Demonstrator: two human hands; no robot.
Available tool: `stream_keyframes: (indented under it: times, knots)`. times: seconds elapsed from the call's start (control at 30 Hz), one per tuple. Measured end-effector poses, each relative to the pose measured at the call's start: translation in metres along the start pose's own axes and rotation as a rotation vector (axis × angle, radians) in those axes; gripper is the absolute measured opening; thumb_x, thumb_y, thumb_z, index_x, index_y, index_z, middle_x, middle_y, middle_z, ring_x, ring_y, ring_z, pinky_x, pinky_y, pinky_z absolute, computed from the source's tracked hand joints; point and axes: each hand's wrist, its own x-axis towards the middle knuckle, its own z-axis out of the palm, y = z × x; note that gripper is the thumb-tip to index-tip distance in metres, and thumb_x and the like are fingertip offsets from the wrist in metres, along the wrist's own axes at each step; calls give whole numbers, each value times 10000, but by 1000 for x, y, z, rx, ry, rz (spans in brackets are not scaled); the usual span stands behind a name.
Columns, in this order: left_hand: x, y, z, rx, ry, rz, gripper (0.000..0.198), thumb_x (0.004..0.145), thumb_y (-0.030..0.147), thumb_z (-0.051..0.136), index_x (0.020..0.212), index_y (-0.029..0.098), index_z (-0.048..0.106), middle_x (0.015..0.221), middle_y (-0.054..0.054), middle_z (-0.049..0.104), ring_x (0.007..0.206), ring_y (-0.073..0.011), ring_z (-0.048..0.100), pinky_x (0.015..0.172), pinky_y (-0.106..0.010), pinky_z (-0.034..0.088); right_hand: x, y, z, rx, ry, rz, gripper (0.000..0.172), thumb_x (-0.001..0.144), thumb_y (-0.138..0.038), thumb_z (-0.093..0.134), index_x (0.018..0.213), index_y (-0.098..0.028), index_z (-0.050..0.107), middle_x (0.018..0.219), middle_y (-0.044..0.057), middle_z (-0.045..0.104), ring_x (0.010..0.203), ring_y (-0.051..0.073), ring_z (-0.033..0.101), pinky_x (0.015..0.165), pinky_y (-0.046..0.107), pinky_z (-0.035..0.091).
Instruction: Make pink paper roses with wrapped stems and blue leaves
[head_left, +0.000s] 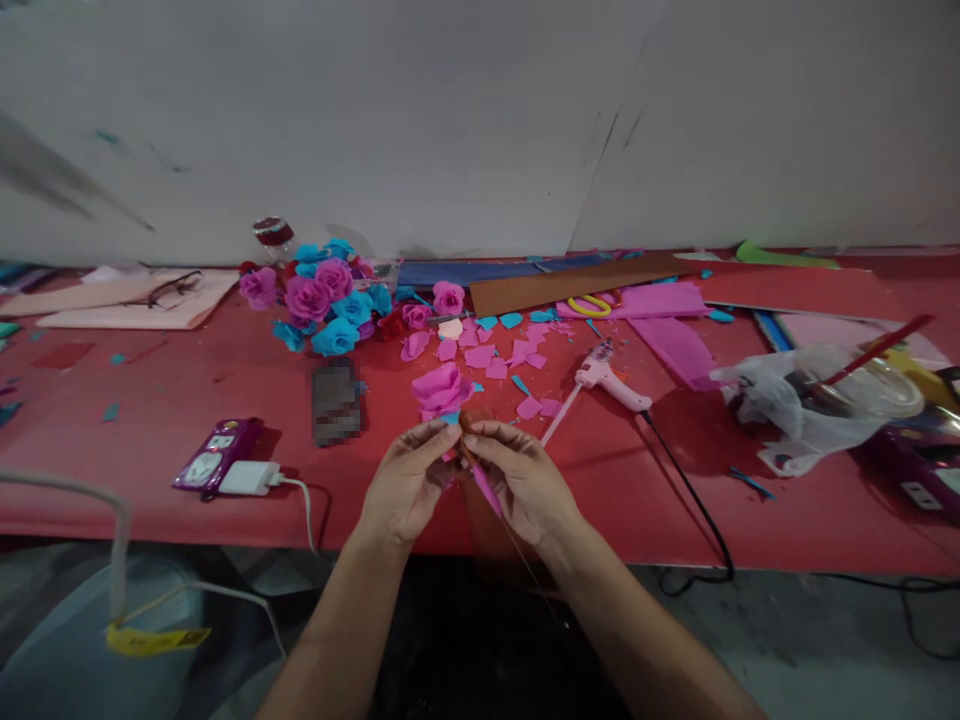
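Close together at the table's front edge, both hands work on a pink paper flower [441,390] with a bit of blue under its petals. My left hand [412,475] is closed around the base of the flower, fingers partly hidden. My right hand [525,475] pinches a brown paper strip [469,420] at the flower's base. Below the fingers a folded pink piece [487,492] sticks out, and a thin wire [532,572] slants down to the right. Just beyond the hands lie loose pink paper petals [480,356].
A pink glue gun [611,383] with a black cord lies right of the hands. Finished paper flowers [322,300] stand at the back left. A phone [337,402], a purple power strip [217,455], yellow-handled scissors [589,305] and a plastic bag [795,410] are on the red table [150,400].
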Motion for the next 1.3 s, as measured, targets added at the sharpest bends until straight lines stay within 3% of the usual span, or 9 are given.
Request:
stream_keyframes:
  times: [0.17,0.27,0.57,0.73,0.87,1.03,1.13,1.2,1.3]
  knots:
    - [1,-6,5,-29,95,65,177,554,142,797,679,134,672,668,21,655,610,-66,590,586,-174,472,-8,2,3,-494,26,-349,131,731,-207,666,851,-200,719,795,9,709,725,121,628,711,244,494]
    - [2,-8,6,-38,94,79,161,579,155,786,683,143,664,682,34,645,630,-58,587,606,-168,465,-11,1,4,-703,53,-451,167,750,-200,647,902,-206,715,848,22,710,772,142,632,747,271,493]
    - [2,-2,-5,38,-32,-18,173,596,199,782,732,134,696,675,1,657,600,-80,578,585,-207,471,-6,-3,-1,-362,-117,-173,109,746,-242,654,828,-200,712,733,5,685,669,113,610,695,255,489]
    - [4,-7,-3,30,121,35,169,575,167,784,720,144,699,720,6,671,670,-79,601,613,-173,464,-11,-1,1,-745,-7,-370,158,735,-245,669,881,-207,716,846,28,713,788,164,640,766,296,494]
    - [4,-5,-2,23,87,36,176,575,181,789,722,148,696,733,5,667,681,-81,599,632,-184,478,-13,-2,4,-817,17,-471,143,783,-222,616,870,-233,729,822,19,712,783,166,633,751,287,486]
    - [4,4,-5,25,-45,-70,202,547,219,809,685,137,685,602,8,630,538,-97,572,524,-224,485,-6,-7,3,-354,-86,-89,64,703,-210,684,744,-182,724,653,-5,658,596,100,571,636,226,466]
    - [4,6,-5,48,-97,-80,216,551,215,805,707,116,693,586,-1,629,503,-88,559,506,-214,472,-4,-7,1,-223,-114,67,83,649,-211,726,713,-163,707,656,-1,646,569,81,550,603,210,448]
    - [4,5,-3,49,-56,-64,212,544,200,806,698,112,690,596,-1,635,514,-86,564,514,-205,465,-5,-6,0,-300,-126,0,83,693,-243,700,733,-170,701,673,2,649,599,90,557,631,221,450]
    - [5,1,0,28,41,-7,189,526,166,807,652,125,671,612,10,640,560,-82,579,551,-192,458,-10,-4,2,-638,-101,-261,124,780,-285,625,827,-192,694,761,19,674,701,132,588,690,255,456]
